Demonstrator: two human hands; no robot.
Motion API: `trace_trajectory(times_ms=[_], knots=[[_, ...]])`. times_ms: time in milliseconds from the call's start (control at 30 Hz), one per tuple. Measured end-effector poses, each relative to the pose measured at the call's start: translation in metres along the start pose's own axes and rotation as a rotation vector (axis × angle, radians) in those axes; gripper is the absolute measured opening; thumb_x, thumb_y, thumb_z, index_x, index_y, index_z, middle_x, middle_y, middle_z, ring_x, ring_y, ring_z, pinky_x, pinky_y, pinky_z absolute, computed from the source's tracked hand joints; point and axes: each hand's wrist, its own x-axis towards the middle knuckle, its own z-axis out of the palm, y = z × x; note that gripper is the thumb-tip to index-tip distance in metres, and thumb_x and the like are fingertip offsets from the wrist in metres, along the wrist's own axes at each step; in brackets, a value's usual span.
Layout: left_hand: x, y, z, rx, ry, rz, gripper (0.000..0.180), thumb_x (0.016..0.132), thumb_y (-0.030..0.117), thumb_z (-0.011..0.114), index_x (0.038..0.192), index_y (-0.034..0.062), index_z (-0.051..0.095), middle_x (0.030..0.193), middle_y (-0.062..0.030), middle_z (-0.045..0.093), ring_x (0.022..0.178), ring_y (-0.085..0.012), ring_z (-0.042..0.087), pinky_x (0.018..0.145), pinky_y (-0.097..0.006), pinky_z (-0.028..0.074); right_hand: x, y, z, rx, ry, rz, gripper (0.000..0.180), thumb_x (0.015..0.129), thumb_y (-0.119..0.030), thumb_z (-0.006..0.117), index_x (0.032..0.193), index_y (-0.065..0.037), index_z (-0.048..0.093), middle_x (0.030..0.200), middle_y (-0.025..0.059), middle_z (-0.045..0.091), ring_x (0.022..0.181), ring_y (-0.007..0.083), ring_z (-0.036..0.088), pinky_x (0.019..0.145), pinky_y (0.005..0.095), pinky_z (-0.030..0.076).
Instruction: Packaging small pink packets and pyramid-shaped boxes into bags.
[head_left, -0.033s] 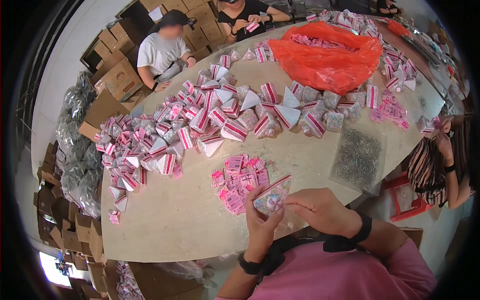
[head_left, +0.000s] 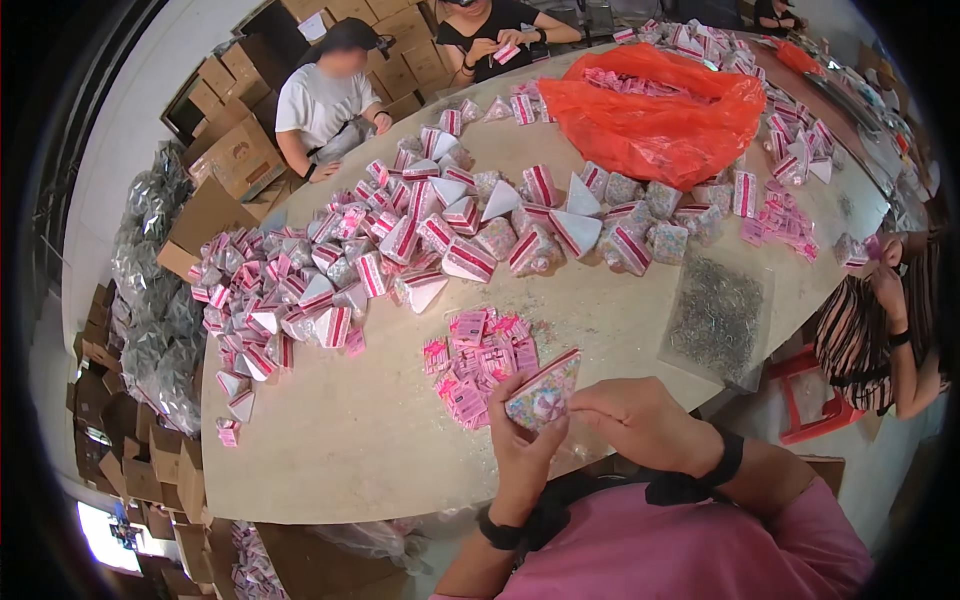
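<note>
My left hand [head_left: 520, 440] is closed around a cake-slice-shaped piece [head_left: 543, 400] with a pastel sprinkle-patterned face, thumb in front and fingers behind. At that piece's right edge, the fingers of my right hand [head_left: 640, 420] are curled into a pinch; whatever lies between the fingertips is hidden. Just beyond my left hand, a small heap of pink printed cards [head_left: 480, 365] lies on the table. To the right of it is a clear shallow tray [head_left: 757, 372] of small metal pieces, perhaps hooks or clasps.
Many pink-and-white cake-slice pieces [head_left: 400, 235] cover the middle of the pale table [head_left: 300, 430]. A red plastic bag [head_left: 650, 140] stands open beyond them. Co-workers sit at the far side and at the right, where a person's hand [head_left: 890, 295] works. Cardboard boxes [head_left: 240, 155] line the left.
</note>
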Motion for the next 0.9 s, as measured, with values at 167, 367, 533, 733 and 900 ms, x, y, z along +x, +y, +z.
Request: trace_trajectory(times_ms=[167, 367, 533, 733, 900], knots=[[-0.003, 0.004, 0.001, 0.081, 0.073, 0.069, 0.068, 0.073, -0.003, 0.067, 0.131, 0.0017, 0.031, 0.124, -0.0106, 0.039, 0.115, -0.0191, 0.043, 0.097, -0.032, 0.039, 0.003, -0.002, 0.008, -0.038, 0.016, -0.036, 0.019, 0.080, -0.005, 0.058, 0.098, -0.002, 0.064, 0.084, 0.0148, 0.064, 0.076, 0.0319, 0.062, 0.066, 0.0366, 0.050], [-0.005, -0.001, 0.000, 0.209, 0.068, 0.172, 0.072, 0.074, -0.004, 0.068, 0.133, 0.0020, 0.028, 0.126, -0.0098, 0.034, 0.117, -0.0188, 0.040, 0.098, -0.032, 0.038, 0.008, -0.005, 0.008, -0.108, -0.006, -0.061, 0.018, 0.080, -0.005, 0.058, 0.096, -0.002, 0.064, 0.082, 0.0146, 0.064, 0.074, 0.0314, 0.062, 0.063, 0.0372, 0.050], [-0.004, -0.002, -0.001, 0.264, 0.062, 0.198, 0.074, 0.073, -0.004, 0.069, 0.134, 0.0022, 0.028, 0.127, -0.0097, 0.032, 0.119, -0.0191, 0.037, 0.099, -0.032, 0.037, 0.011, -0.006, 0.007, -0.144, -0.031, -0.043, 0.015, 0.080, -0.005, 0.058, 0.093, -0.002, 0.063, 0.081, 0.0146, 0.064, 0.073, 0.0311, 0.063, 0.062, 0.0375, 0.050], [-0.003, 0.001, 0.001, 0.344, 0.073, 0.236, 0.075, 0.071, -0.003, 0.070, 0.133, 0.0017, 0.029, 0.128, -0.0115, 0.031, 0.121, -0.0214, 0.036, 0.100, -0.033, 0.036, 0.013, -0.009, 0.004, -0.205, -0.039, -0.046, 0.015, 0.078, -0.005, 0.058, 0.092, -0.002, 0.063, 0.080, 0.0138, 0.063, 0.072, 0.0309, 0.062, 0.061, 0.0375, 0.049], [-0.002, -0.006, -0.001, 0.548, 0.129, 0.366, 0.074, 0.069, -0.001, 0.073, 0.130, 0.0009, 0.033, 0.128, -0.0184, 0.034, 0.120, -0.0308, 0.038, 0.101, -0.038, 0.033, 0.011, -0.005, 0.008, -0.284, -0.009, -0.114, 0.014, 0.076, -0.005, 0.060, 0.090, -0.002, 0.061, 0.075, 0.0115, 0.060, 0.067, 0.0291, 0.061, 0.057, 0.0383, 0.048]])
